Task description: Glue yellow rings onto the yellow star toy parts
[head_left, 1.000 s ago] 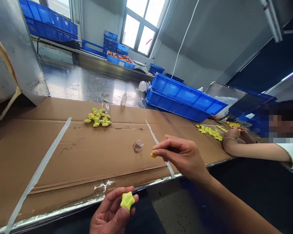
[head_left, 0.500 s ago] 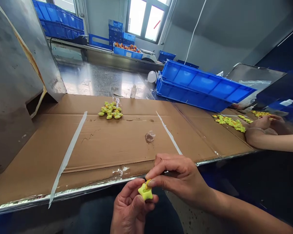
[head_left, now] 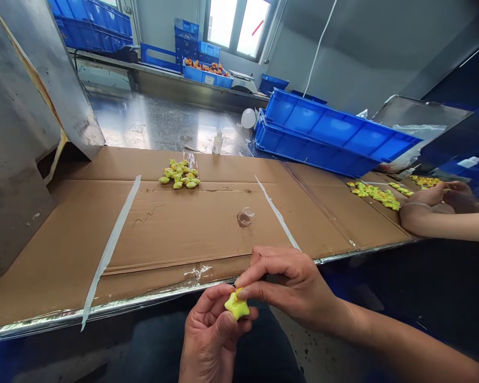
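My left hand (head_left: 211,335) is closed round a small yellow-green star-shaped piece (head_left: 237,307), held just below the table's metal front edge. My right hand (head_left: 287,284) is pinched, its fingertips pressing a tiny yellow part onto the top of the star. A heap of several yellow-green star pieces (head_left: 179,174) lies further back on the cardboard sheet (head_left: 163,229). A small clear plastic cup (head_left: 245,217) sits on the cardboard a little beyond my hands.
Stacked blue bins (head_left: 327,138) stand at the back right. Another person's forearm and hands (head_left: 435,210) rest on the right beside more yellow pieces (head_left: 377,194). A small bottle (head_left: 217,142) stands on the steel table. A metal panel (head_left: 19,122) rises at left.
My right hand came back from over the cardboard to my left hand and now presses its small yellow part on the star. The view tilted down slightly.
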Demonstrator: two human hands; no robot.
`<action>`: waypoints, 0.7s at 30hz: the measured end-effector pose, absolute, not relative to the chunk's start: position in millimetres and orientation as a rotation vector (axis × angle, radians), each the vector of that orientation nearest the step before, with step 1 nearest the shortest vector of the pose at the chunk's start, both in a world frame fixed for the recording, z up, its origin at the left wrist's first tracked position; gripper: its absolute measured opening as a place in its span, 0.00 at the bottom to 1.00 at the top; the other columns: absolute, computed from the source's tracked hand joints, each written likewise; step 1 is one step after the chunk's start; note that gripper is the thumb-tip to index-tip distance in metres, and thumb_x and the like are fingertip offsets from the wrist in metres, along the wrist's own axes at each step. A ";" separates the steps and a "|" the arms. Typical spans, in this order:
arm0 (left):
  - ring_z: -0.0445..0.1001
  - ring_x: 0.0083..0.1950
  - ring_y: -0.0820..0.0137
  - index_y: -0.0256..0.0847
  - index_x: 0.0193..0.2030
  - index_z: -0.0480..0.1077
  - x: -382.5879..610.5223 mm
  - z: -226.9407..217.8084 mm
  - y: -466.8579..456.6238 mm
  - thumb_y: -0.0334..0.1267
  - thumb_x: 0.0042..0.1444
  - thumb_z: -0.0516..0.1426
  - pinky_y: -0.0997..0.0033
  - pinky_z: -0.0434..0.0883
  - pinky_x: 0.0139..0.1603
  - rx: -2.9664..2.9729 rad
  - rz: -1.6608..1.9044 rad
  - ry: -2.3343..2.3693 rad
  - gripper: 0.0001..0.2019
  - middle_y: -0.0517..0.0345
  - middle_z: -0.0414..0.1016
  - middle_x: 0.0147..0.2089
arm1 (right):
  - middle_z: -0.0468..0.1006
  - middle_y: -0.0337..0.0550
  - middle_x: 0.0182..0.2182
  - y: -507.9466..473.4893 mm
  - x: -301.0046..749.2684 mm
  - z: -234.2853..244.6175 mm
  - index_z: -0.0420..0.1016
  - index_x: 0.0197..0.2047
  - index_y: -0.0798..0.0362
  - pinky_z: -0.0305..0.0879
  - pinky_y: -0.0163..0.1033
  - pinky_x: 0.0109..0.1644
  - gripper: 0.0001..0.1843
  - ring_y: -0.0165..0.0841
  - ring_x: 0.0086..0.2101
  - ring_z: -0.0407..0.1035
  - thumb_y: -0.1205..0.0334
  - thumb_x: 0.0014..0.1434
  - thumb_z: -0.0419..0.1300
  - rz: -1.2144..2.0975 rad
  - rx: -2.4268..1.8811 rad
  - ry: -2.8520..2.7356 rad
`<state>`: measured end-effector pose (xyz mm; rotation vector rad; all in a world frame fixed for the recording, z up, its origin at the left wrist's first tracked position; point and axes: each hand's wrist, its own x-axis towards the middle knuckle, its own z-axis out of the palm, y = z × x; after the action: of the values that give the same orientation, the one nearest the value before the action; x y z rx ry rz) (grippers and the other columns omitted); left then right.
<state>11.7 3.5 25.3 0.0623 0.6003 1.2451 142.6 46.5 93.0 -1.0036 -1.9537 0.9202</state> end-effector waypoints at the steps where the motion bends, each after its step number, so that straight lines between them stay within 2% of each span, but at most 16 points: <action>1: 0.79 0.25 0.71 0.40 0.28 0.79 11.6 25.1 3.4 0.33 0.30 0.73 0.83 0.74 0.25 0.065 1.245 0.599 0.14 0.57 0.80 0.25 | 0.74 0.36 0.23 46.5 142.6 92.7 0.82 0.33 0.55 0.59 0.29 0.27 0.05 0.24 0.25 0.65 0.74 0.54 0.68 0.917 -1.004 -1.957; 7: 0.78 0.25 0.71 0.39 0.29 0.79 11.2 24.0 2.6 0.34 0.29 0.73 0.83 0.73 0.25 0.075 1.251 0.599 0.16 0.56 0.80 0.25 | 0.74 0.37 0.22 46.2 141.9 92.4 0.82 0.32 0.57 0.60 0.29 0.27 0.00 0.25 0.24 0.65 0.70 0.55 0.68 0.902 -0.964 -1.976; 16: 0.78 0.25 0.72 0.38 0.30 0.79 11.7 21.0 0.3 0.34 0.32 0.73 0.82 0.73 0.27 0.117 1.288 0.617 0.14 0.55 0.80 0.25 | 0.74 0.38 0.23 46.9 145.9 92.2 0.81 0.33 0.57 0.60 0.30 0.28 0.05 0.25 0.25 0.66 0.64 0.59 0.66 0.815 -0.923 -2.125; 21: 0.78 0.25 0.72 0.39 0.29 0.79 11.9 19.8 -0.8 0.36 0.32 0.73 0.82 0.72 0.27 0.146 1.299 0.630 0.14 0.55 0.79 0.23 | 0.74 0.39 0.23 47.2 145.7 92.7 0.81 0.32 0.59 0.60 0.30 0.29 0.05 0.25 0.25 0.66 0.67 0.59 0.65 0.785 -0.904 -2.170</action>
<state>11.9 -0.8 19.8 0.1458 0.6297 1.2991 145.7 47.2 92.7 -0.9041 -2.1697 0.7847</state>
